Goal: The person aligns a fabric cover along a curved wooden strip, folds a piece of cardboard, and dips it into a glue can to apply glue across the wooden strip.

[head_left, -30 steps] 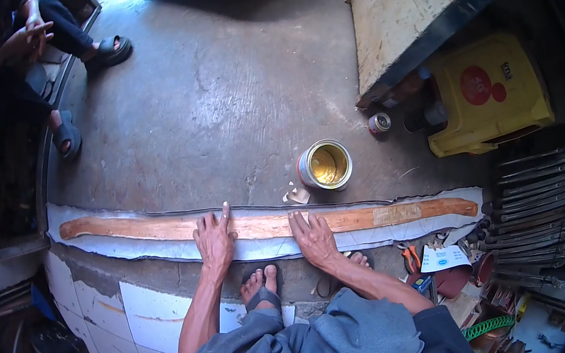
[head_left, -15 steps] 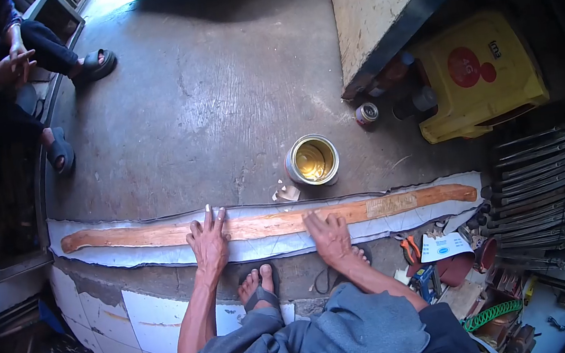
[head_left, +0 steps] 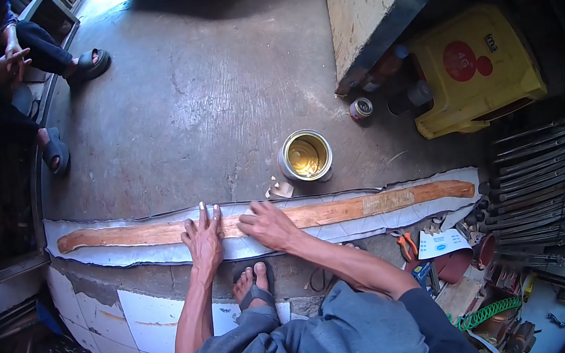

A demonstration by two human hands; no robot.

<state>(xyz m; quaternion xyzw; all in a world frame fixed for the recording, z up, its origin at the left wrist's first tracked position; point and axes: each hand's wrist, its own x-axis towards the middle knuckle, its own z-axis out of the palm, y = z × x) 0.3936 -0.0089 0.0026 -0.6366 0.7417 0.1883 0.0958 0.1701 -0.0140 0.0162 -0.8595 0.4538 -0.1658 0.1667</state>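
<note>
A long, narrow orange-brown strip [head_left: 342, 211], wood-like in colour with a paler middle, lies across a longer piece of white-faced cloth [head_left: 131, 256] with dark edges. My left hand [head_left: 203, 240] presses flat on the strip left of its middle, fingers spread. Just to the right, my right hand [head_left: 268, 225] rests on the strip with its fingers bent and drawn together; whatever may be under them is hidden. An open can [head_left: 306, 156] with yellowish liquid inside stands beyond the cloth, beside some small pale scraps [head_left: 280, 189].
A small tin [head_left: 360, 108] and a yellow plastic stool [head_left: 476, 71] are at the right, under a cabinet's edge. Orange-handled pliers [head_left: 407, 246], papers and tools lie near my right knee. Dark metal bars [head_left: 541, 182] are stacked far right. Another person sits at upper left.
My right hand has slid left along the strip, from right of the middle to beside my left hand. The left hand keeps its place on the strip. The view has shifted slightly.
</note>
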